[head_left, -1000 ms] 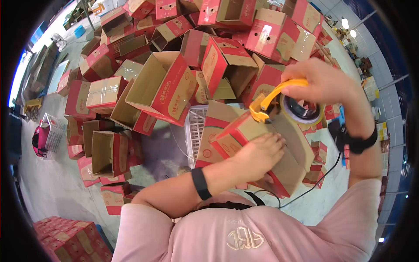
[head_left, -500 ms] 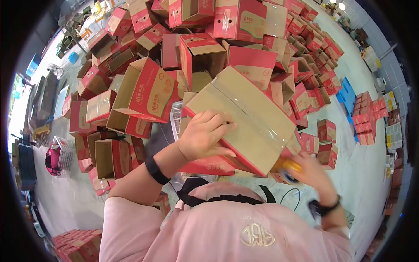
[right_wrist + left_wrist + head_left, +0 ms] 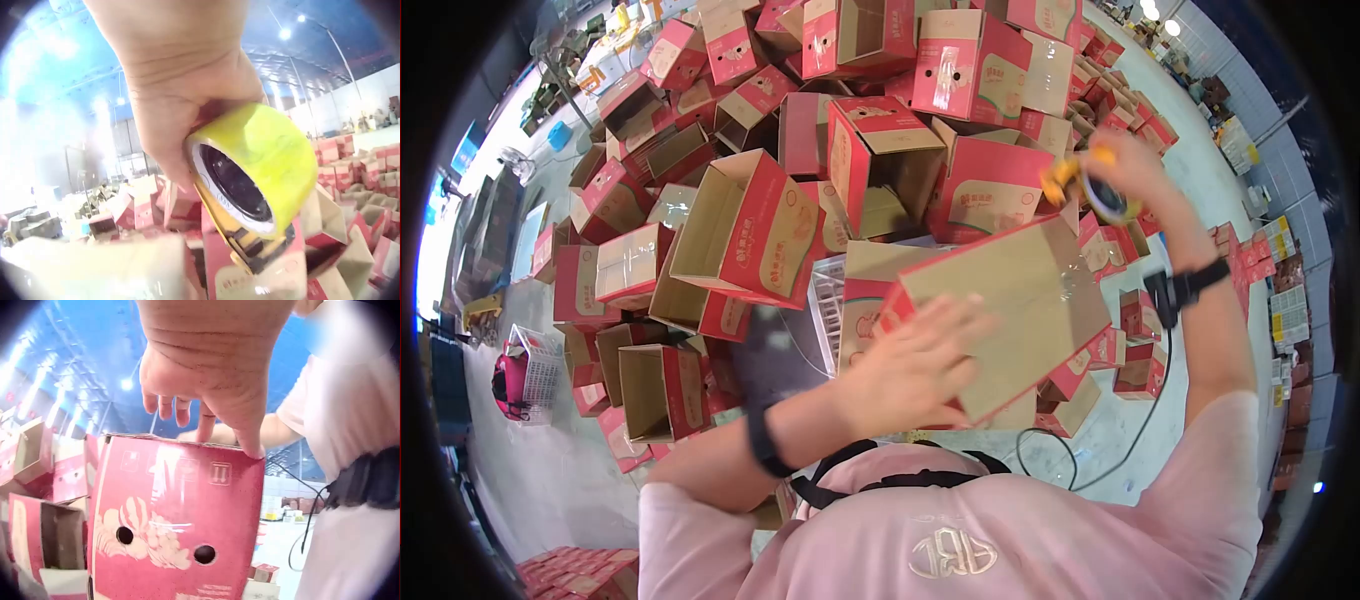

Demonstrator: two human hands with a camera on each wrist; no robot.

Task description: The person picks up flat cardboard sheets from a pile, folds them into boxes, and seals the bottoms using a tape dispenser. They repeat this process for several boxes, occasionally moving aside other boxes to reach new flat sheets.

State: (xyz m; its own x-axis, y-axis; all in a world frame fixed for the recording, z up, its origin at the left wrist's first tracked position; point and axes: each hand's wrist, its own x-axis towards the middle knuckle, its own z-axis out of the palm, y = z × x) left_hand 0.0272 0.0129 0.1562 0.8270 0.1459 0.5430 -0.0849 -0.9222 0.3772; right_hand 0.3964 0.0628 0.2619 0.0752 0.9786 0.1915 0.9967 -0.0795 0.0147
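Head view: resting left grip (image 3: pixel 915 350) on the brown face of a cardboard box (image 3: pixel 1025 325), released, with blurred, fairly straight fingers laid over the cardboard. Seeing box tilted, close before the pink shirt (image 3: pixel 960 545), to the right of a white crate (image 3: pixel 828 315). Grasping a yellow tape dispenser (image 3: pixel 1064 181) in right grip (image 3: pixel 1138 168), near the box's far right corner; cannot tell whether touching. Noting a heap of red-and-brown boxes (image 3: pixel 785 240) beyond, many open-topped, and a white basket (image 3: pixel 543 375) well off to the left on the floor.

Left wrist view: looking at the box's pink end panel (image 3: pixel 169 500), pierced by two round holes. Touching its top edge with the thumb of left grip.

Right wrist view: grasping the dispenser from above with right grip, thumb along its side. Seeing a fat yellow tape roll (image 3: pixel 284 165) below the palm, cutter end pointing down, boxes spread behind.
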